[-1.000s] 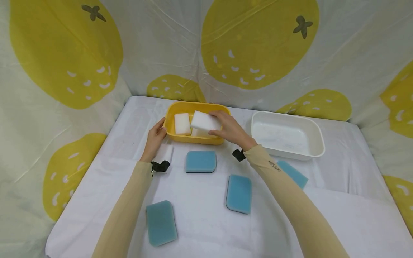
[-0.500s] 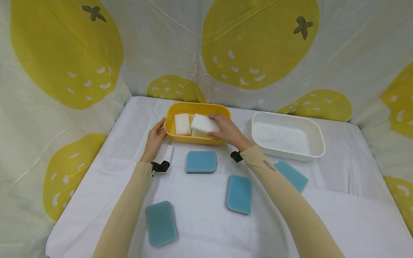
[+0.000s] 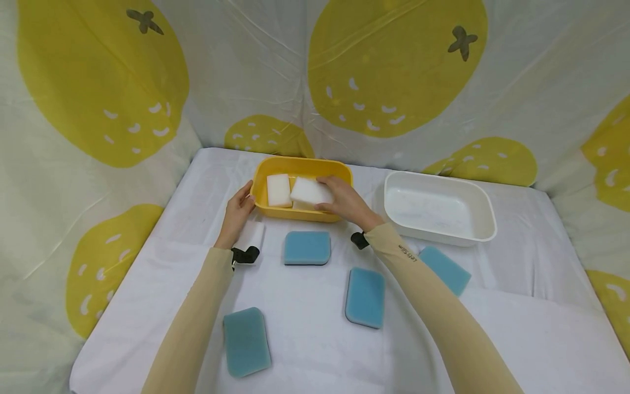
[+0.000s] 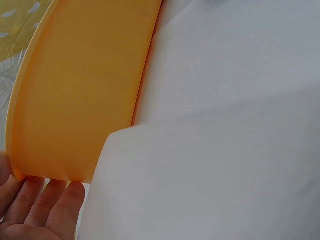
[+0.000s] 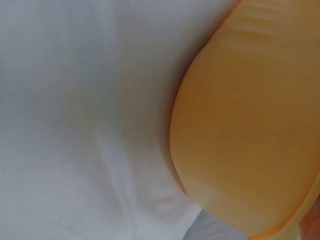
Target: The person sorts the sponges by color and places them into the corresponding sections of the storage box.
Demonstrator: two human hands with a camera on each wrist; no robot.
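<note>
A yellow plastic basin [image 3: 295, 214] stands at the back of the table. My left hand [image 3: 236, 213] holds its left end, and fingers [image 4: 65, 205] lie against the outer wall in the left wrist view. My right hand [image 3: 346, 202] reaches over the basin's right side and grips a white sponge [image 3: 311, 191] between thumb and fingers. Underneath, partly hidden, lies another white sponge [image 3: 301, 206]; whether the two touch I cannot tell. A further white sponge [image 3: 278, 190] lies in the basin's left part. The right wrist view shows mostly the basin's outer wall [image 5: 240, 125].
A white basin [image 3: 435, 236] stands at the right. Several blue sponges lie on the table: one in front of the yellow basin [image 3: 307, 247], others at centre [image 3: 365, 298], lower left [image 3: 246, 342] and under the right forearm [image 3: 448, 269]. A white sponge [image 3: 252, 234] lies by the left wrist.
My right hand has moved slightly left and lowered the white sponge into the yellow basin. The left hand stays on the basin's left end.
</note>
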